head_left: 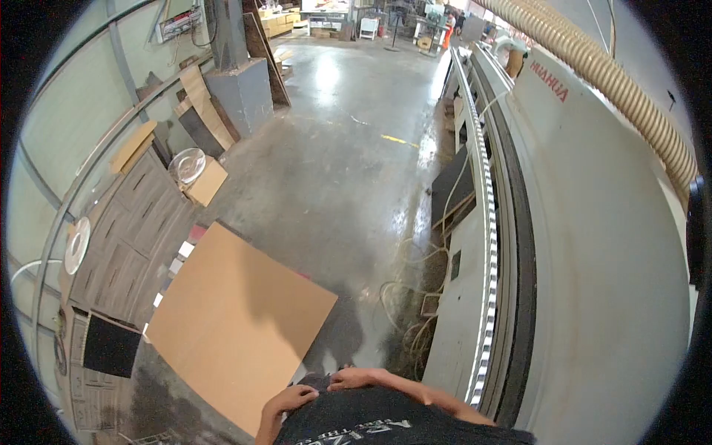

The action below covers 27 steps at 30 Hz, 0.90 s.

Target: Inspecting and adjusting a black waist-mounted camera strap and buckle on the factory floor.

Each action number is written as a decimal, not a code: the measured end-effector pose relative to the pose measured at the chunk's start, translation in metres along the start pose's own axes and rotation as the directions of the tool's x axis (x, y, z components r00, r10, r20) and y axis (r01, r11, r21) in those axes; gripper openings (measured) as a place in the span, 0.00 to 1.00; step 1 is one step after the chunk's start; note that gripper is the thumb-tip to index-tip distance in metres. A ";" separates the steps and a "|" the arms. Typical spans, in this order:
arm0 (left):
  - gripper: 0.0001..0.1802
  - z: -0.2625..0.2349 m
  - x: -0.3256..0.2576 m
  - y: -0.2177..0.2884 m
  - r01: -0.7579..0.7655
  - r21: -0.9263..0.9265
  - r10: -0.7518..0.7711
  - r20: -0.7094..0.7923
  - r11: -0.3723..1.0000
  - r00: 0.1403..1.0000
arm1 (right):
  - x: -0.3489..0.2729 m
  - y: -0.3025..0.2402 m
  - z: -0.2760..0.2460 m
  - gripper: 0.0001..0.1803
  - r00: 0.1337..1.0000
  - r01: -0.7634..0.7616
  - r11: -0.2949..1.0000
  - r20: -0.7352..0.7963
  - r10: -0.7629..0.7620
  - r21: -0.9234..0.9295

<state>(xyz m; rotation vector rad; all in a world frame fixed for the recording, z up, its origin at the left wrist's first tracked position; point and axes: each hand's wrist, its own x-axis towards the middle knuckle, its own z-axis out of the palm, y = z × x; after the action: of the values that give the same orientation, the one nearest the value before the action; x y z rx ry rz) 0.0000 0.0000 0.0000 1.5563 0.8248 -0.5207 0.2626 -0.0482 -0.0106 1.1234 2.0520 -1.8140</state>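
Observation:
A large flat brown board point(237, 319) hangs tilted over the floor in front of me. My left hand point(288, 400) grips its near right edge, close to my body. My right hand point(354, 379) sits just right of that, against my dark shirt, fingers pointing left toward the board's edge. Whether it touches the board is unclear. The board hides the floor and part of a panel stack below it.
A long white machine point(593, 245) with a toothed rail point(488, 245) runs along my right, under a beige ribbed hose point(630, 89). Loose cables point(404, 297) lie on the concrete floor. Grey-brown panels point(130, 245), offcuts and a grey column base point(241, 93) stand at the left.

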 end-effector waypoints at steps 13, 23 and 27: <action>0.26 -0.178 0.166 0.177 -0.277 0.153 0.268 0.074 0.949 0.960 | -0.089 0.106 -0.183 0.24 0.902 0.177 0.838 -0.425 0.072 0.517; 0.22 -0.258 0.268 0.201 -0.213 -0.245 0.238 0.075 0.946 0.968 | -0.097 0.149 -0.310 0.26 0.858 0.147 0.894 -0.504 0.097 0.423; 0.15 -0.296 0.298 0.238 -0.248 -0.338 0.266 0.006 0.908 0.964 | -0.101 0.191 -0.381 0.16 0.819 0.193 0.966 -0.570 -0.061 0.174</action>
<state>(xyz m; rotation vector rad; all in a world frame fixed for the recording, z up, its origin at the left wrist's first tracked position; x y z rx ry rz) 0.3325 0.3490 -0.0156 1.3030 0.6174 -0.2120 0.5816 0.2517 -0.0084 1.8109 2.3036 -1.9940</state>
